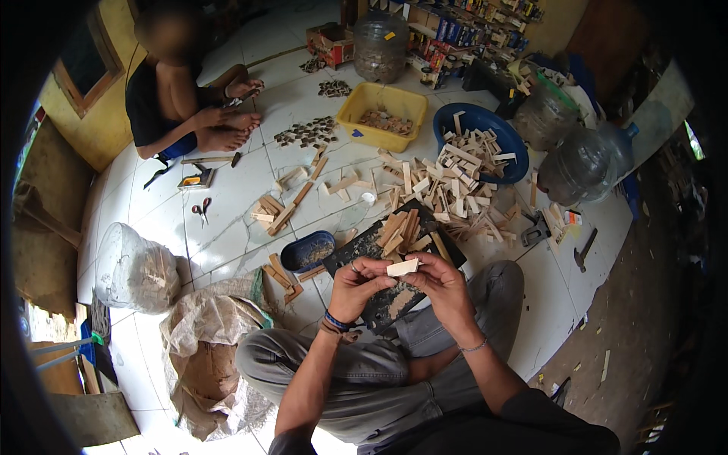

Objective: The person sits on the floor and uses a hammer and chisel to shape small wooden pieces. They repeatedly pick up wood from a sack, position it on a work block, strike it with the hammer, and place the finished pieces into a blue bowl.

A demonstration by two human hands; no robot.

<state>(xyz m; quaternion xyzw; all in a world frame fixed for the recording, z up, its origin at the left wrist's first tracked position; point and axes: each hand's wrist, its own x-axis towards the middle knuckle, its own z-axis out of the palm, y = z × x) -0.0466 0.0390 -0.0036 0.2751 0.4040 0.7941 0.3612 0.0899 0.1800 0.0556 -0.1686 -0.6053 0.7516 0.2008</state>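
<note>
Between both hands I hold a small pale wooden piece (402, 268), made of short strips that look joined at an angle. My left hand (359, 287) pinches its left end, and my right hand (442, 285) grips the right end. Just beneath them, a black board (369, 313) lies before my crossed legs, dusted with glue or sawdust; I cannot tell which. Loose wooden strips (400, 230) are heaped on its far part. Left of the board stands a dark blue tray (289, 256) with brownish bits inside.
Beyond the board spreads a large pile of wooden pieces (455, 189), reaching a blue basin (513, 144). A yellow tub (345, 121) stands farther back. Scissors (201, 210) and a hammer (585, 250) lie on the tiles. An open sack (182, 334) is at my left; another person (171, 106) sits far left.
</note>
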